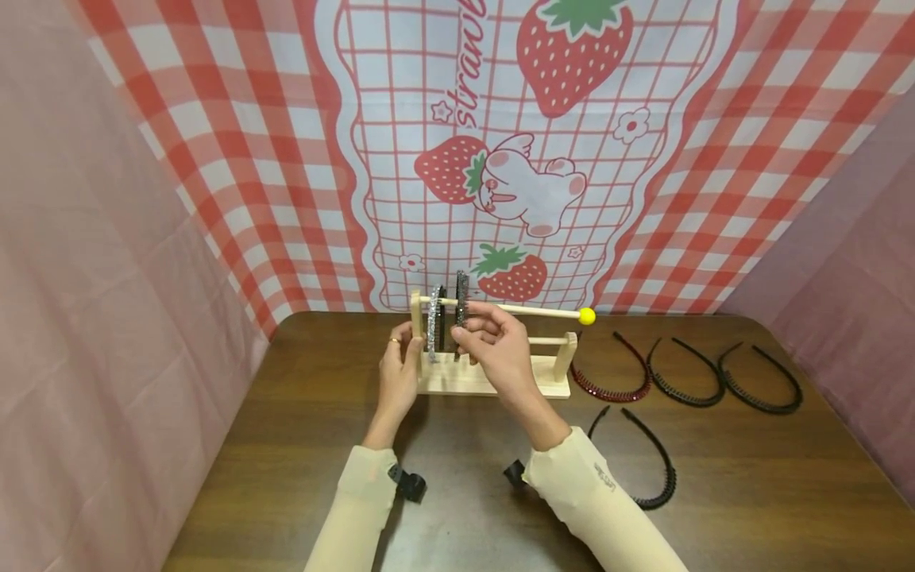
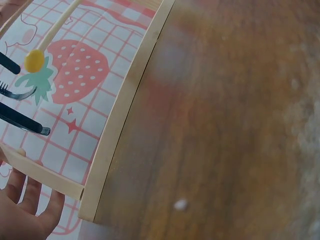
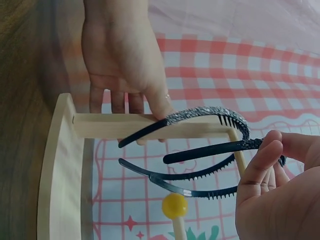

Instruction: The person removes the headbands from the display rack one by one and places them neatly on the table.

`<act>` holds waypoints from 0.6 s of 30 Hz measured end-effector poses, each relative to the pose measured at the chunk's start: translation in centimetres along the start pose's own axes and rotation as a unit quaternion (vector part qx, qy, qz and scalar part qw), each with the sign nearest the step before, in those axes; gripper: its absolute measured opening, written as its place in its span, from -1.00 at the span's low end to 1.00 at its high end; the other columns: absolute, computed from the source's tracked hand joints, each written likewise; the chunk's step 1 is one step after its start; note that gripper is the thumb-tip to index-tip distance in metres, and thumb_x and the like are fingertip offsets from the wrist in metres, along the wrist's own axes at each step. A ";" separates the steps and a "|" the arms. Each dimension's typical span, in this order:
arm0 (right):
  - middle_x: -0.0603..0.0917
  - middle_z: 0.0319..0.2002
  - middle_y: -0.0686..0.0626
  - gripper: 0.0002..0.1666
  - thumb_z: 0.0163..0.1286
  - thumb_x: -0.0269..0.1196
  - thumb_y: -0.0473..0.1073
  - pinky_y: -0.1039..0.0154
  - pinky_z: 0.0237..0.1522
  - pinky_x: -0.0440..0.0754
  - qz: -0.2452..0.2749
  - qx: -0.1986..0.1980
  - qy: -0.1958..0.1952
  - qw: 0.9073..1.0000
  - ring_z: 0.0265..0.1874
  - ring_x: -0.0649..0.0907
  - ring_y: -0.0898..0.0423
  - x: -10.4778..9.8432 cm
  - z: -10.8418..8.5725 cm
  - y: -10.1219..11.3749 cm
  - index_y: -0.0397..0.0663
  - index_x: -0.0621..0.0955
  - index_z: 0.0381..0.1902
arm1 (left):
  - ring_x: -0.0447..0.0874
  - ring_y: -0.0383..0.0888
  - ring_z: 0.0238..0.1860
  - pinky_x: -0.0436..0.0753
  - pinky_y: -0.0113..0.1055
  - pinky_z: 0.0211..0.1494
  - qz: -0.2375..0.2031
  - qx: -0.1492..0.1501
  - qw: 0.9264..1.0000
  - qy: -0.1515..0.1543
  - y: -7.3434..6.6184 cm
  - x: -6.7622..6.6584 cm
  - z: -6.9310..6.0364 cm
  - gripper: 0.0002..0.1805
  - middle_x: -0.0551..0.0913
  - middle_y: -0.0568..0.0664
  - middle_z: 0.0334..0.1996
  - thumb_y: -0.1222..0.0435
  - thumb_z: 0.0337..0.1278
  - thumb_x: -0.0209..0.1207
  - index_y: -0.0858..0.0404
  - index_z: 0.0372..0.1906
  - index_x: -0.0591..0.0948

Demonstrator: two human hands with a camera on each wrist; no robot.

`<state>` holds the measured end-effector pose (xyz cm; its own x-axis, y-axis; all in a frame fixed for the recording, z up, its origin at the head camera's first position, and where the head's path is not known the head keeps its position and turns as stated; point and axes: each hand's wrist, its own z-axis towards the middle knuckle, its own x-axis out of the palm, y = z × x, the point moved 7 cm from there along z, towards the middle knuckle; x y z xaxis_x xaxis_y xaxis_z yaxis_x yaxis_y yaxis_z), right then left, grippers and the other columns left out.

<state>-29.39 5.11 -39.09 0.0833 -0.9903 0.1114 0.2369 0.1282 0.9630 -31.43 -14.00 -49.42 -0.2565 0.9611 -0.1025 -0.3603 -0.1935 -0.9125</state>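
Note:
A pale wooden rack (image 1: 493, 383) stands near the table's far edge. Its upper rod ends in a yellow ball (image 1: 587, 316) at the right. My left hand (image 1: 399, 373) grips the rack's left upright (image 3: 200, 130), thumb on one side and fingers on the other. Between thumb and fingers, my right hand (image 1: 503, 357) pinches a dark glittery headband (image 1: 461, 287) that stands around the upper rod. Left of it, close to the upright, a silver glitter headband (image 1: 433, 326) with black ends (image 3: 145, 134) hangs on the same rod.
Right of the rack lie a dark red headband (image 1: 612, 395) and two black headbands (image 1: 689, 400) in a row. Another black headband (image 1: 670, 477) lies nearer, beside my right sleeve. A strawberry-print cloth (image 1: 386, 199) hangs behind the brown table (image 1: 300, 477).

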 end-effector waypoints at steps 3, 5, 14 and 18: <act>0.75 -0.34 0.11 -0.47 0.45 0.43 -0.49 0.39 -0.46 0.62 0.011 -0.003 -0.005 1.000 -0.50 0.75 0.20 -0.4 0.1 0.3 -0.45 0.61 0.34 | 0.65 0.02 -0.01 0.56 -0.07 0.14 0.001 0.015 1.000 -0.005 0.1 -0.1 0.0 -0.34 0.71 0.14 0.00 -0.28 0.60 0.11 0.17 0.33 0.62; 0.75 -0.34 0.12 -0.47 0.46 0.42 -0.50 0.38 -0.45 0.64 0.018 -0.007 -0.005 1.000 -0.50 0.75 0.20 -0.6 0.1 0.6 -0.46 0.59 0.34 | 0.65 0.02 0.00 0.57 -0.08 0.14 0.000 0.020 1.000 -0.002 0.2 0.0 0.1 -0.31 0.71 0.14 0.00 -0.30 0.59 0.10 0.19 0.33 0.61; 0.79 -0.33 0.15 -0.46 0.46 0.38 -0.54 0.38 -0.46 0.64 0.033 -0.024 -0.008 0.999 -0.53 0.75 0.24 -1.5 -0.1 1.9 -0.46 0.57 0.36 | 0.67 -0.08 -0.02 0.56 -0.17 0.12 0.014 0.023 1.000 -0.012 1.5 0.0 0.4 -0.44 0.72 0.01 -0.03 -0.24 0.66 0.10 0.09 0.31 0.64; 0.79 -0.33 0.15 -0.46 0.45 0.36 -0.57 0.41 -0.47 0.63 0.042 -0.027 -0.011 0.999 -0.54 0.75 0.25 -1.8 -0.2 2.2 -0.48 0.56 0.35 | 0.66 -0.02 -0.03 0.58 -0.13 0.11 -0.001 0.034 0.999 -0.013 2.1 0.1 0.6 -0.43 0.72 0.07 -0.03 -0.23 0.64 0.13 0.13 0.30 0.64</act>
<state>-28.83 7.21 -37.18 0.0830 -0.9769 0.1970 0.2816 0.2126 0.9357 -32.75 -14.41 -51.08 -0.2785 0.9562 -0.0905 -0.4213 -0.2063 -0.8832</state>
